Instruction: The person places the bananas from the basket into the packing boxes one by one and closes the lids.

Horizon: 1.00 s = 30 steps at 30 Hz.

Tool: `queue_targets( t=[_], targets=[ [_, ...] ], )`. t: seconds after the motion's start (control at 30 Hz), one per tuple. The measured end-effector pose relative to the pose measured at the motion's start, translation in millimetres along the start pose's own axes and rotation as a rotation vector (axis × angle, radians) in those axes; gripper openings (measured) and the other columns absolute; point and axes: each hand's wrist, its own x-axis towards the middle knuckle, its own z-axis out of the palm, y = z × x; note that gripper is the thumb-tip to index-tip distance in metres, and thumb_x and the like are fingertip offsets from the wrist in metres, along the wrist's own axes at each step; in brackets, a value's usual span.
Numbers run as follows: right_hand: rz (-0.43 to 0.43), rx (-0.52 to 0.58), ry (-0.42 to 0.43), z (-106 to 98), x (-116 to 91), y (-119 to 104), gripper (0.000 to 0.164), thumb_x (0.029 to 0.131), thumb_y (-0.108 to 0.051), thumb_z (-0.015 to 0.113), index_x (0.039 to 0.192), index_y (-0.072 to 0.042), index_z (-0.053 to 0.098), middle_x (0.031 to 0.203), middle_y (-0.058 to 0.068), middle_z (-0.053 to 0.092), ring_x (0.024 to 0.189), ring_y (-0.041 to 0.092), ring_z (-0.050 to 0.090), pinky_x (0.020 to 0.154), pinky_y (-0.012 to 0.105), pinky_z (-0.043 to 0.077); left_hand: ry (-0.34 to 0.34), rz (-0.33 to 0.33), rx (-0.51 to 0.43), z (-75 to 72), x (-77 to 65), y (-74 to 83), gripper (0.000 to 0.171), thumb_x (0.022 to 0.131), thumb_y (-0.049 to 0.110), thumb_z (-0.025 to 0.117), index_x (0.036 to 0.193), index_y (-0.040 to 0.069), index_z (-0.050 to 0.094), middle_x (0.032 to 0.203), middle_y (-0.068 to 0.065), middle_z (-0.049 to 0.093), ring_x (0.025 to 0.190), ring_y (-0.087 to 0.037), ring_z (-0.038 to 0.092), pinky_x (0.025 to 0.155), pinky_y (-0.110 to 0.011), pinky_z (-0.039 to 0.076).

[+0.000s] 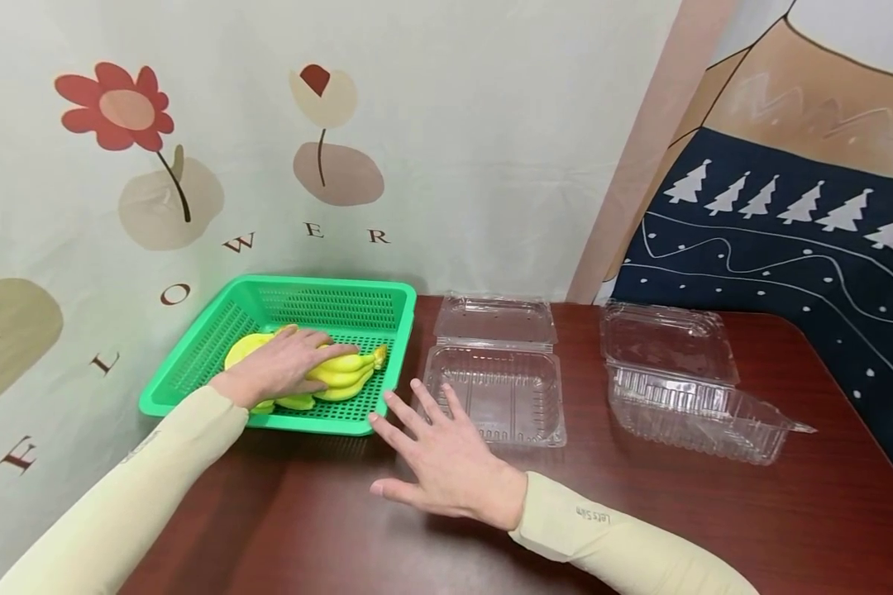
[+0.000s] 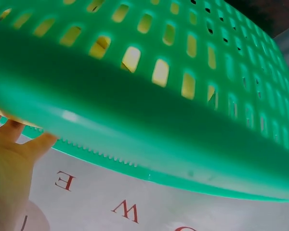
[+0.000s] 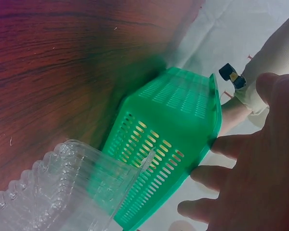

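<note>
A bunch of yellow bananas (image 1: 346,376) lies in a green slotted basket (image 1: 327,283) at the left of the table, with more yellow fruit partly hidden under my left hand (image 1: 286,364). That hand reaches over the near rim and rests on the bananas, index finger extended along them and thumb on the near side. In the left wrist view the basket wall (image 2: 135,120) hides most of its fingertips. My right hand (image 1: 454,463) hovers with spread fingers and holds nothing, close to the basket's near right corner and an unlidded clear plastic clamshell box (image 1: 499,388).
Another clear clamshell box (image 1: 699,413) sits farther right, tilted, its lid (image 1: 666,339) raised behind it. Both boxes stand on the dark red wooden table (image 1: 327,512). A printed cloth (image 1: 454,165) hangs right behind the basket and boxes.
</note>
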Motion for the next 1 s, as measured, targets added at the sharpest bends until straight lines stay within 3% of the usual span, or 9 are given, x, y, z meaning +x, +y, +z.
queue_targets(
  t=[0.33, 0.67, 1.0],
  targets=[
    [0.0, 0.003, 0.005, 1.5, 0.2, 0.6, 0.079, 0.099, -0.077, 0.033, 0.162, -0.031, 0.037, 0.168, 0.003, 0.031, 0.154, 0.039, 0.027, 0.118, 0.066, 0.026, 0.073, -0.024, -0.014, -15.0, -3.1, -4.9, 0.073, 0.08, 0.027, 0.091, 0.146, 0.019, 0.059, 0.113, -0.01, 0.067, 0.108, -0.033, 0.063, 0.098, -0.055, 0.048],
    [0.006, 0.021, 0.018, 2.3, -0.8, 0.0, 0.078, 0.099, -0.077, 0.034, 0.162, -0.031, 0.037, 0.168, 0.003, 0.032, 0.153, 0.039, 0.028, 0.118, 0.065, 0.026, 0.11, -0.076, -0.016, -30.7, -13.4, -6.0, 0.081, 0.079, 0.025, 0.092, 0.151, 0.019, 0.054, 0.118, -0.012, 0.069, 0.111, -0.034, 0.062, 0.102, -0.057, 0.046],
    [0.059, 0.121, -0.019, -3.1, -11.2, 12.0, 0.078, 0.1, -0.076, 0.031, 0.164, -0.031, 0.033, 0.171, 0.002, 0.025, 0.156, 0.039, 0.019, 0.12, 0.066, 0.019, 0.288, -0.024, 0.008, -50.7, -18.0, -3.6, 0.082, 0.074, 0.023, 0.093, 0.148, 0.019, 0.057, 0.109, -0.009, 0.069, 0.101, -0.034, 0.063, 0.093, -0.052, 0.048]
  ],
)
